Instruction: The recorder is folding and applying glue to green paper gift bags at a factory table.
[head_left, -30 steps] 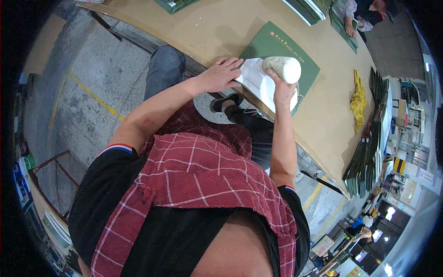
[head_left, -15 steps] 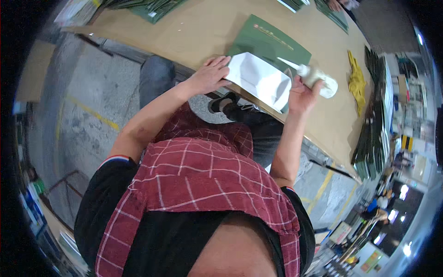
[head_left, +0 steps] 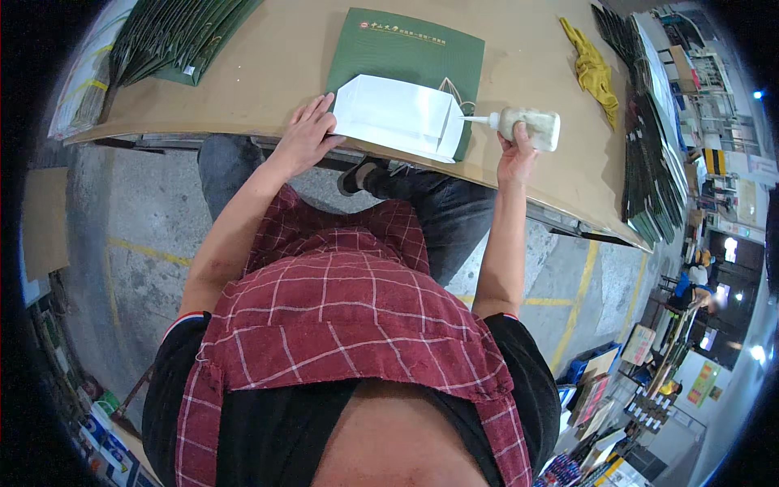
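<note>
Glue is sitting ready in the pale, squeezable plastic bottle, which the right hand is gripping around its lower side, fingers curled shut on it, with the thin white nozzle lying nearly level and pointing at the right edge of the folded white paper sheet. The left hand is lying flat and spread on the left end of that sheet, fingers open and pressing rather than holding anything. The sheet is lying on the flat dark green paper bag, near the front edge of the tan board worktable.

Too hard a squeeze on the soft bottle would likely be sending a blob past the fold and onto the green surface, which looks smooth and would be showing any smear. The white sheet looks thin, crisp and sharply creased, so it could be sliding or lifting if the left palm eases off while the nozzle is pushing against its edge. A tilted nozzle might also be dripping onto the matt, slightly dusty board.

Stacks of flat green bags are fanning out at the far left, more are lining the right edge, and a crumpled yellow cloth is lying well apart from the work.
</note>
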### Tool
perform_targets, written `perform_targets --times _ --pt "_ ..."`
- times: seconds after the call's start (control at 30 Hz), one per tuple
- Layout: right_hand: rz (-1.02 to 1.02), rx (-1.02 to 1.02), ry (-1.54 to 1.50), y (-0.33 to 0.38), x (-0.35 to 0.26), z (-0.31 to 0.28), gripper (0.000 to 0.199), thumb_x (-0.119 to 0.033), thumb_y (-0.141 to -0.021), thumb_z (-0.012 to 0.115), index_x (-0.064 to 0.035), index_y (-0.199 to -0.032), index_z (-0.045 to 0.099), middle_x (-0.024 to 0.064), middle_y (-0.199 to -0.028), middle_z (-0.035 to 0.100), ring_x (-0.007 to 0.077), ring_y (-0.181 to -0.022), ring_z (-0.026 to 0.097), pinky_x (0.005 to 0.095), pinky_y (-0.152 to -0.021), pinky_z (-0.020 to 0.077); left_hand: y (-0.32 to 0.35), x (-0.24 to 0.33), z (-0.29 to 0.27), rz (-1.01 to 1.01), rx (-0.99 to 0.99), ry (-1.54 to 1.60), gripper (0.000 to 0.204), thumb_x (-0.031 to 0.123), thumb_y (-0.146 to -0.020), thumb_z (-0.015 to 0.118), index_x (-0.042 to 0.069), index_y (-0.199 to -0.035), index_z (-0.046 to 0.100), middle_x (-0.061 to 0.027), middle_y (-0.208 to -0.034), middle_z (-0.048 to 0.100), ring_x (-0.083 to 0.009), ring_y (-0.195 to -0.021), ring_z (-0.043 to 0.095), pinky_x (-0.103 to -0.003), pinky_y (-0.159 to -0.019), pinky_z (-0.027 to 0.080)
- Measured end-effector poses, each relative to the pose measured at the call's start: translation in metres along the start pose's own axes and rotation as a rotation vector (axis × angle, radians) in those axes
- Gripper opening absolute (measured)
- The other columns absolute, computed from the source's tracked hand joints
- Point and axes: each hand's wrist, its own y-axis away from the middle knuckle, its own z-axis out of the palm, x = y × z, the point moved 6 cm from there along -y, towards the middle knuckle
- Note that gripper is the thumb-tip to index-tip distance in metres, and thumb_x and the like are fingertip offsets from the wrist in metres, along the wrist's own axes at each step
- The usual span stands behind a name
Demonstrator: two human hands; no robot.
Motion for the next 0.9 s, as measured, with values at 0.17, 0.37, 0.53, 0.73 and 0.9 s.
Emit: perform_targets --times 0.17,0.37,0.53,0.73,0.9 --pt "-0.003 0.023 0.06 -0.005 0.008 -0.001 0.044 -0.011 -0.076 0.065 -0.011 -0.115 0.044 0.0038 -0.102 0.054 0.0172 -0.088 0.058 0.0295 -0.066 0.0511 -0.001 0.003 -0.002 -0.028 -0.037 -0.025 0.027 0.029 -0.081 0.056 0.006 -0.081 0.042 -0.0187 -0.135 0.03 -0.0325 -0.126 0.027 -0.046 -0.1 0.022" --pt "0.003 0.02 0.065 -0.004 0.005 0.009 0.043 -0.007 -0.074 0.065 -0.0096 -0.112 0.047 0.0043 -0.103 0.054 0.0177 -0.089 0.057 0.0301 -0.066 0.0512 -0.002 0.004 -0.003 -0.024 -0.031 -0.021 0.027 0.028 -0.081 0.057 0.006 -0.081 0.041 -0.0203 -0.135 0.03 -0.0333 -0.126 0.027 -0.046 -0.1 0.022" --pt "-0.002 0.004 0.131 0.0 0.003 0.012 0.041 -0.006 -0.074 0.065 -0.0094 -0.111 0.048 0.005 -0.103 0.054 0.019 -0.091 0.057 0.0321 -0.07 0.052 -0.002 0.004 -0.005 -0.009 -0.021 -0.023 0.027 0.027 -0.08 0.057 0.006 -0.08 0.041 -0.0212 -0.134 0.031 -0.0339 -0.125 0.027 -0.045 -0.099 0.023" --pt "0.002 0.08 0.056 -0.001 0.005 -0.004 0.039 -0.01 -0.075 0.065 -0.009 -0.11 0.049 0.0058 -0.105 0.054 0.0206 -0.094 0.057 0.0335 -0.071 0.0527 -0.004 0.004 -0.011 -0.005 -0.044 0.015 0.026 0.025 -0.08 0.057 0.006 -0.081 0.041 -0.0218 -0.135 0.029 -0.0347 -0.127 0.025 -0.045 -0.1 0.021" --pt "0.144 0.006 -0.536 0.009 -0.007 0.004 0.04 -0.025 -0.077 0.065 -0.0097 -0.111 0.05 0.0078 -0.11 0.055 0.0238 -0.098 0.055 0.0352 -0.073 0.0525 0.0 -0.021 -0.006 -0.034 -0.167 0.374 0.02 0.023 -0.08 0.057 0.005 -0.085 0.05 -0.0232 -0.137 0.025 -0.036 -0.128 0.021 -0.042 -0.103 0.019"
